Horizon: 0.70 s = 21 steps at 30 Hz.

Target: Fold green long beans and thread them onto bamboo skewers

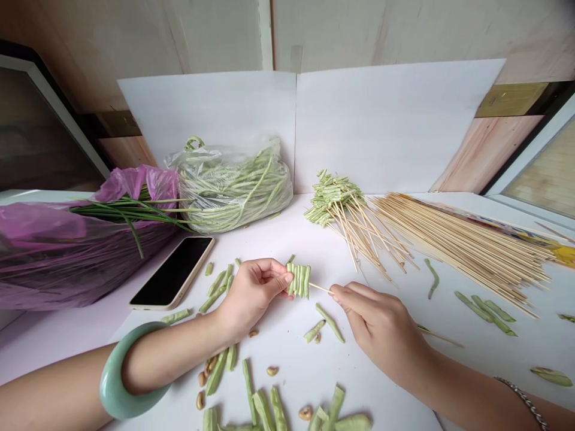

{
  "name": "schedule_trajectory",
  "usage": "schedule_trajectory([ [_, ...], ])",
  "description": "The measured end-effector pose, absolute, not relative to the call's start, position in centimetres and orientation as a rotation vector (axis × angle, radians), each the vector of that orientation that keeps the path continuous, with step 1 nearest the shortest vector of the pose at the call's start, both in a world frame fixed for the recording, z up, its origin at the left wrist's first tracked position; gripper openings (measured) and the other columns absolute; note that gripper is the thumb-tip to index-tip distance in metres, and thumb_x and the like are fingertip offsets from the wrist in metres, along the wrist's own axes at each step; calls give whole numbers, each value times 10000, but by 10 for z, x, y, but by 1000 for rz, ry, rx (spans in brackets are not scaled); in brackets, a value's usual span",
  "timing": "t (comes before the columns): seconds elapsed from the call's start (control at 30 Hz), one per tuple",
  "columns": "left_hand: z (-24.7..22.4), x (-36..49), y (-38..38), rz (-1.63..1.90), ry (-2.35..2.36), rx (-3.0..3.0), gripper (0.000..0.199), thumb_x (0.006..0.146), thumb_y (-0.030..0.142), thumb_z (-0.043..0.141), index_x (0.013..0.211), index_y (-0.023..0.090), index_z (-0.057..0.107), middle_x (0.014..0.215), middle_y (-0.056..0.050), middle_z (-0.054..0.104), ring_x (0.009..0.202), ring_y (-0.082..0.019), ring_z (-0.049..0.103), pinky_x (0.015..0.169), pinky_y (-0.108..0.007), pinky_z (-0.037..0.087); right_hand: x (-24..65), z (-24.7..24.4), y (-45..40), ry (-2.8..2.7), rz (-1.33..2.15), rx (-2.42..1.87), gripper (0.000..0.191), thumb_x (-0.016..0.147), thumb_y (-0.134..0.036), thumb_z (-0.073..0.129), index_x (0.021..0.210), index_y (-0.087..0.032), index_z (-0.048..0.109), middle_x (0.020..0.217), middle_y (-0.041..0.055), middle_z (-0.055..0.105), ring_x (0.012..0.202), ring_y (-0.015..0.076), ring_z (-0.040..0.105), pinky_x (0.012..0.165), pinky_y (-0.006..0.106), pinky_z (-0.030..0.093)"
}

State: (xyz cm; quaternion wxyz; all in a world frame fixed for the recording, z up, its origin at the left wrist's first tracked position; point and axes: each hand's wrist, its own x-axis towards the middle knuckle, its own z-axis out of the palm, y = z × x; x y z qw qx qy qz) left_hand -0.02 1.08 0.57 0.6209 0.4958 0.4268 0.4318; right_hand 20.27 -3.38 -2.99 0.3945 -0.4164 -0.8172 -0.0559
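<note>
Several short green bean pieces [302, 280] sit side by side on a thin wooden skewer [320, 288]. My left hand [258, 290] pinches the bean pieces at their left end between thumb and fingers. The skewer's bare end is gripped by the fingertips of my right hand [377, 314]. Both hands are just above the white table surface. Below them lie loose bean pieces [330, 323] and a few tan seeds [272, 371]. More cut bean pieces [265, 410] are spread at the near edge.
A black-screened phone [173, 272] lies at left, beside a purple bag [40, 257] with green stalks. Behind stands a clear bag of long beans [238, 191]. Finished-looking bean skewers [335, 197] are piled at the back, with bare skewers [462, 245] to their right.
</note>
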Motion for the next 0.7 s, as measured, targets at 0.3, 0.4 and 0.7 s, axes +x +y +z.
schedule_trajectory([
  [0.3,6,1,10,987,974,1110,419,503,442,865,600,105,635,569,-12,643,533,-99,579,571,-213,526,202,-29,-33,-2073,-124,-1059,316,857,17,358,819,-111,645,585,-9,454,499,103,451,477,207,372],
  [0.4,6,0,10,999,952,1098,399,519,425,865,605,111,634,567,-2,629,546,-100,575,584,-225,536,202,-29,-33,-2074,-115,-1062,309,861,8,362,818,-119,640,579,-17,432,493,104,427,469,211,358],
  [0.7,6,-1,13,1009,828,1085,240,702,329,772,683,114,666,657,-7,612,614,-105,572,650,-241,543,201,-25,-30,-2055,-50,-1128,261,883,-36,390,829,-141,623,593,-21,462,502,96,454,486,200,364],
])
